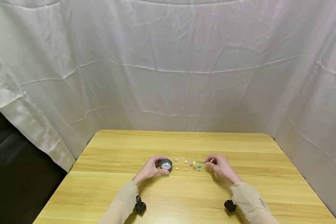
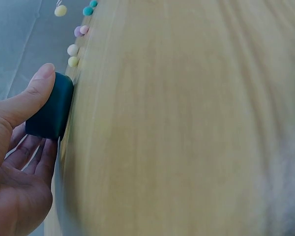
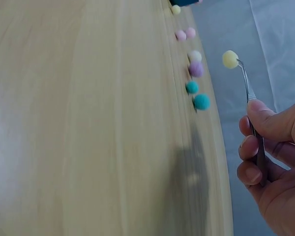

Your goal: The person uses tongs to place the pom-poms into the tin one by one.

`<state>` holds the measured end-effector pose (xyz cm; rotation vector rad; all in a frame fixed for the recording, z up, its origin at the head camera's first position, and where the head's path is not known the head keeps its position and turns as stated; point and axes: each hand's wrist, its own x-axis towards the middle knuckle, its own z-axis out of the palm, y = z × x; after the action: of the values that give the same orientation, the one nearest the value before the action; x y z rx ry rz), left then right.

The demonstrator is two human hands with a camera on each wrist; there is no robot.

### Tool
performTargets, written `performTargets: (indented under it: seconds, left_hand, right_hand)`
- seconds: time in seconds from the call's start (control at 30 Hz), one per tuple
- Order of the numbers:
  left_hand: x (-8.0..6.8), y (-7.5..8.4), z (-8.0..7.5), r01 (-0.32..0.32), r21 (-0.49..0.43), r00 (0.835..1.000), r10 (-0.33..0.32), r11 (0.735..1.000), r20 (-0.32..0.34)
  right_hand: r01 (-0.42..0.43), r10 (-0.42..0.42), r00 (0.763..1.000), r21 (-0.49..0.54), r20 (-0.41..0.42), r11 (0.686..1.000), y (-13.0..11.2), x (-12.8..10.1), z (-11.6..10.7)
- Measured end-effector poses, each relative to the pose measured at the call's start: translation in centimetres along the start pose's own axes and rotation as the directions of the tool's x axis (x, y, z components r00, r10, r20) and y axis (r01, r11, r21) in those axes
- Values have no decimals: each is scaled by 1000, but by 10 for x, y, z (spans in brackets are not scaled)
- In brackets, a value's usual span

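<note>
My left hand (image 1: 152, 167) grips a small dark round bowl (image 1: 170, 169) from its left side, thumb in front and fingers behind. Inside the bowl lies a pink ball (image 1: 164, 168) against the metallic lining. In my right hand (image 1: 219, 166) is a pair of tweezers (image 3: 246, 81), pinched between thumb and fingers. Their bent tips hold a pale yellow pom-pom (image 3: 230, 59), raised above the table. Beneath and beside it, a purple pom-pom (image 3: 195, 69) and two teal ones, the larger teal pom-pom (image 3: 201, 102) nearest the right hand, rest on the wood.
Between the hands lie more pom-poms: a pink one (image 1: 176, 159), a cream one (image 1: 186, 161), a small yellow one (image 1: 176, 168) and a small pink one (image 1: 186, 169). The wooden table (image 1: 184, 199) ends at a pale curtain (image 1: 184, 93) behind.
</note>
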<state>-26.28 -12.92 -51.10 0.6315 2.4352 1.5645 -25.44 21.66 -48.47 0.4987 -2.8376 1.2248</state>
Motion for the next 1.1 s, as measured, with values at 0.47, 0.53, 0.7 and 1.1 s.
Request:
performTargets:
  seconds: [0.47, 0.53, 0.7, 1.1]
  left_hand:
    - [-1, 0, -1, -11, 7, 1000, 11, 1000, 6]
    - [0, 0, -1, -8, 5, 1000, 8, 1000, 5]
    - [0, 0, 0, 12, -17, 1000, -12, 1000, -1]
    - [0, 0, 1, 14, -19, 1000, -14, 1000, 0]
  right_hand:
    - [9, -8, 1000, 24, -16, 1000, -17, 10, 18]
    - [3, -2, 1000, 22, -20, 1000, -20, 12, 21]
    - [7, -7, 1000, 21, -18, 1000, -28, 16, 27]
    - [64, -64, 998, 69, 2, 996, -41, 24, 44]
